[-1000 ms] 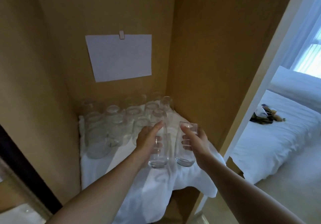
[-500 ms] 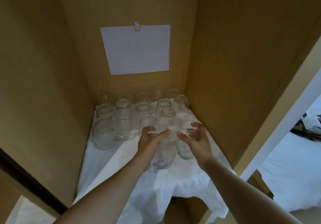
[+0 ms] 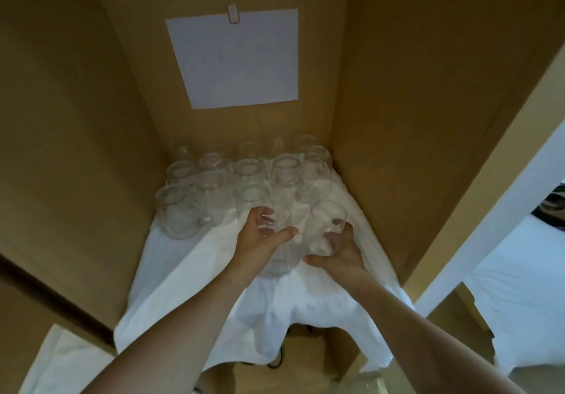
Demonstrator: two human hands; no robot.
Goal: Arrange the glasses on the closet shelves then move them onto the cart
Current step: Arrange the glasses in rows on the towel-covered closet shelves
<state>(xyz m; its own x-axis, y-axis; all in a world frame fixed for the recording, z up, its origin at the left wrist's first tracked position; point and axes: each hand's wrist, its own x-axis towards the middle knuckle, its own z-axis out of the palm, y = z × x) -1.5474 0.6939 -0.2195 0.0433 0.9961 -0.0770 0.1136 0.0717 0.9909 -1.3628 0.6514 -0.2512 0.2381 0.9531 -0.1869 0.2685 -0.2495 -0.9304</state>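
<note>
At frame centre, on the white cloth [image 3: 189,271] covering the closet shelf, the left hand [image 3: 260,242] and right hand [image 3: 342,256] each curl fingers around a tall glass: left glass [image 3: 282,256], right glass [image 3: 324,228].

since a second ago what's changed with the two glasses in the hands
Both hands carried their tall glasses deeper onto the shelf, toward the standing group. The left hand grips the left glass, the right hand holds the right glass; neither was let go. The view also swung left, into the closet. The group of glasses, white cloth and paper sheet stayed put.
</note>
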